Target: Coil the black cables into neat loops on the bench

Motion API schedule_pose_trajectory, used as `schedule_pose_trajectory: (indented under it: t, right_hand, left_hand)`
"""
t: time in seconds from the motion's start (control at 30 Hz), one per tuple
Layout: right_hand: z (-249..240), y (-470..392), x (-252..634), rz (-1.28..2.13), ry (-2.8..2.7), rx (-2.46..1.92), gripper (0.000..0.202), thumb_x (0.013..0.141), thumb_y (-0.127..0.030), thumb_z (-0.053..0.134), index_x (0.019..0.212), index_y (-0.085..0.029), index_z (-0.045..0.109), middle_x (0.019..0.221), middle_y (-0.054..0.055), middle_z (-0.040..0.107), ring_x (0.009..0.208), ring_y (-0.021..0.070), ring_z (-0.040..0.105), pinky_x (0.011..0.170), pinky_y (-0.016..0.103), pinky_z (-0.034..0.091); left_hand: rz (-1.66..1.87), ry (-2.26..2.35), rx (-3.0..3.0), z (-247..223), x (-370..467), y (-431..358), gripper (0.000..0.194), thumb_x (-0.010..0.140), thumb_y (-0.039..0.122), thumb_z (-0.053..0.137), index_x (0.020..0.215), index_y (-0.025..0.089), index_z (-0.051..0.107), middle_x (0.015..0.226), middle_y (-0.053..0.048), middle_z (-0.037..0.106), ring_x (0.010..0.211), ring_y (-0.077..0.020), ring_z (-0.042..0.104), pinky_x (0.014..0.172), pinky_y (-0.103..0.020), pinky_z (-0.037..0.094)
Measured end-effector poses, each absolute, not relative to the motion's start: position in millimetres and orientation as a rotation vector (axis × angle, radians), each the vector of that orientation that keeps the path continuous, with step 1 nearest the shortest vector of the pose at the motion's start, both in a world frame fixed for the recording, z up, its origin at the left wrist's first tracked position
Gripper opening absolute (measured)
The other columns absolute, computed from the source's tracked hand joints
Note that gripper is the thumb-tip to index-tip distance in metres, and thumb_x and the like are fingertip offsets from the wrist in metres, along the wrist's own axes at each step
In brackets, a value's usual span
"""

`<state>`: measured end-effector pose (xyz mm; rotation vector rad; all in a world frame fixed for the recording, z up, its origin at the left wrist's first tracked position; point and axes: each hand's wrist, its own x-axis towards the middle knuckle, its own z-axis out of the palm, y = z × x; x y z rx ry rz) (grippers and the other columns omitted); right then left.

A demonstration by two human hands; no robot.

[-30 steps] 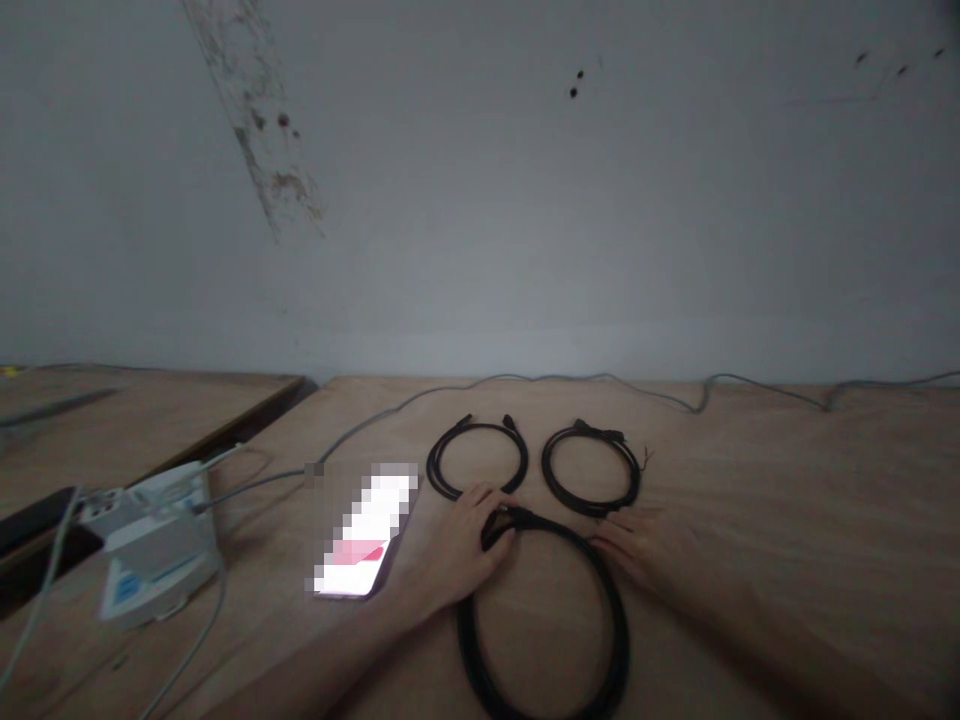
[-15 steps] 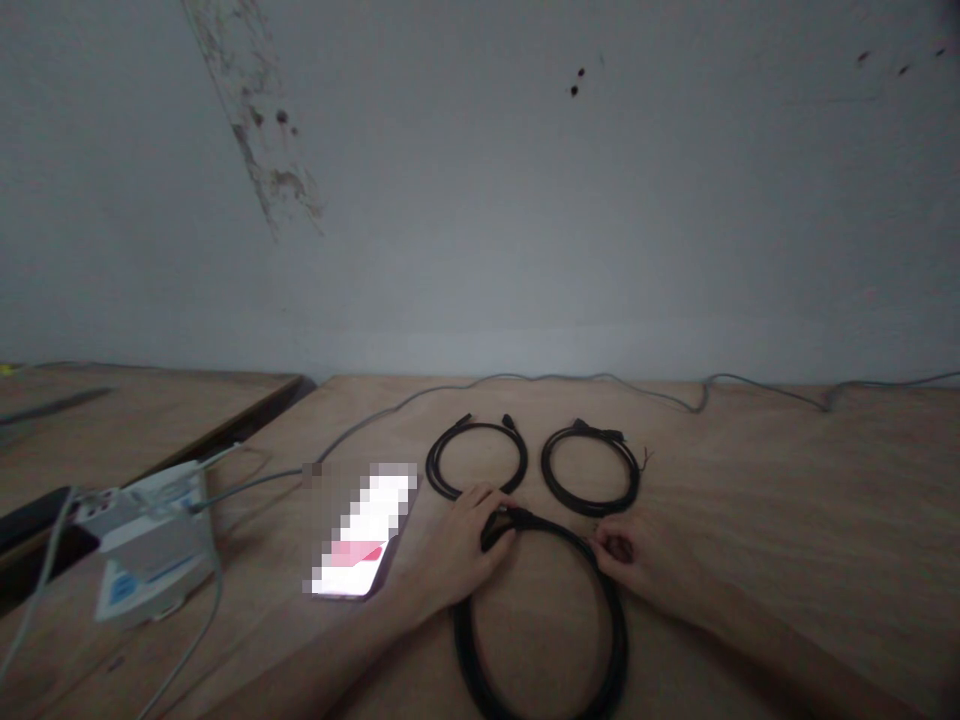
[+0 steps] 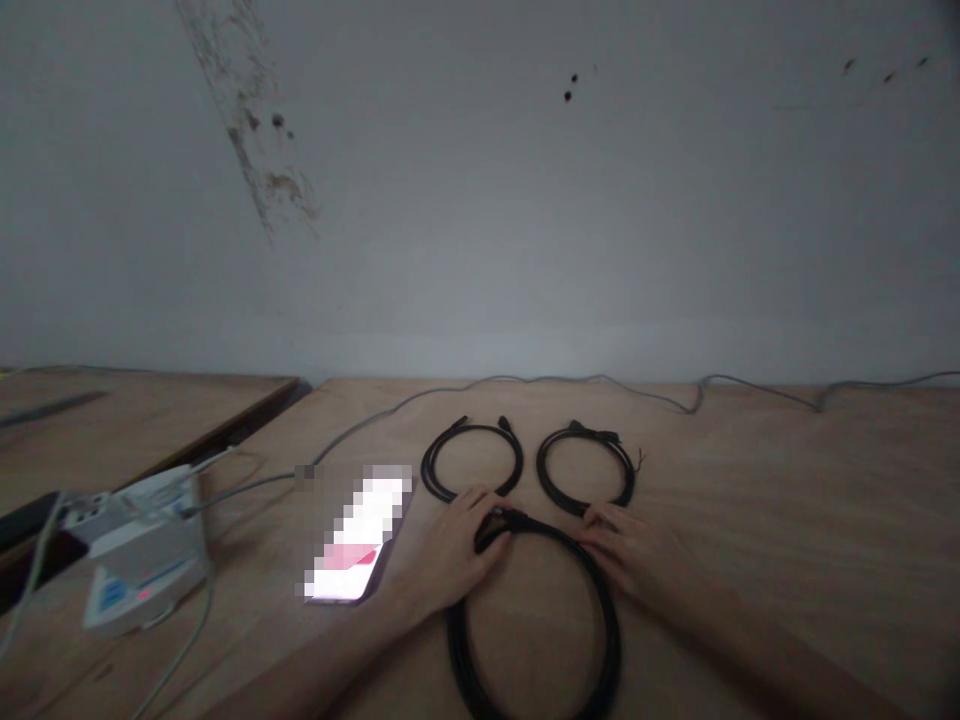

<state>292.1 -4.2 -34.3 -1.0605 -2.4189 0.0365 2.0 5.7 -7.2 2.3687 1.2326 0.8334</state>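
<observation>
A large coil of black cable (image 3: 609,620) lies on the table in front of me, its lower part cut off by the frame. My left hand (image 3: 459,545) grips its upper left side, thumb and fingers around the cable beside a connector end (image 3: 514,518). At the coil's upper right, my right hand (image 3: 622,545) is closed, with its fingertips pinching the cable; part of the grip is hidden. Two smaller black cable coils lie just beyond: the left coil (image 3: 519,462) behind my left hand, and the right coil (image 3: 541,468) behind my right hand.
A lit phone (image 3: 367,540), its screen blurred out, lies left of my left hand. Further left stands a white power strip (image 3: 146,600) with plugs and cords. A thin grey cord (image 3: 397,405) runs along the table's back, near the wall (image 3: 480,220).
My right hand has shifted slightly left and up, its curled fingers now stretched more toward the large coil. My left hand keeps its grip. The whole view has moved a little.
</observation>
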Motion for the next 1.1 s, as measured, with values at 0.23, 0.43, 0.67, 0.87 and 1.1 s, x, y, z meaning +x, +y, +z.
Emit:
schedule_pose_trajectory:
  t: [0.23,0.43,0.67,0.87,1.1]
  right_hand:
    - [-33.6,-3.8,293.1,-0.089,-2.339,-1.068,0.022,0.099,-0.017,0.051,0.103,-0.021,0.072,0.093,0.006,0.072,0.077,0.0208,0.070,0.068,0.032,0.055]
    - [-31.3,-5.9,293.2,-0.101,-2.304,-1.102,0.023,0.100,-0.019,0.049,0.098,-0.021,0.072,0.085,0.005,0.073,0.072,0.0209,0.070,0.066,0.033,0.054]
    - [-11.3,-4.6,302.0,-0.101,-2.151,-1.163,0.031,0.102,-0.019,0.041,0.090,-0.020,0.069,0.098,0.011,0.073,0.084,0.0221,0.070,0.074,0.033,0.055]
    - [-13.3,7.1,315.9,-0.056,-2.078,-1.352,0.027,0.098,-0.025,0.046,0.091,-0.023,0.072,0.085,0.007,0.076,0.071,0.0226,0.071,0.066,0.032,0.054]
    - [-11.6,8.8,316.4,0.011,-2.069,-1.385,0.025,0.096,-0.024,0.046,0.100,-0.022,0.071,0.094,0.007,0.076,0.081,0.0233,0.072,0.072,0.034,0.054]
  left_hand:
    - [0.834,1.226,2.377,-8.4,2.4,6.7,0.027,0.091,0.017,0.062,0.116,0.027,0.064,0.117,-0.004,0.065,0.114,-0.0244,0.059,0.102,-0.040,0.047]
    - [0.811,1.232,2.391,-7.1,2.6,6.0,0.024,0.093,0.019,0.062,0.116,0.026,0.064,0.117,-0.005,0.065,0.114,-0.0251,0.059,0.102,-0.041,0.048]
    - [0.794,1.238,2.393,-5.2,2.9,4.8,0.020,0.093,0.018,0.062,0.111,0.025,0.065,0.117,-0.005,0.066,0.114,-0.0251,0.059,0.103,-0.042,0.047]
    - [0.804,1.232,2.375,-3.5,2.3,3.7,0.022,0.092,0.017,0.063,0.112,0.026,0.066,0.116,-0.005,0.066,0.114,-0.0247,0.059,0.102,-0.041,0.048]
    - [0.825,1.247,2.355,2.6,2.1,1.1,0.021,0.092,0.018,0.063,0.111,0.026,0.068,0.115,-0.005,0.067,0.113,-0.0238,0.060,0.102,-0.040,0.048]
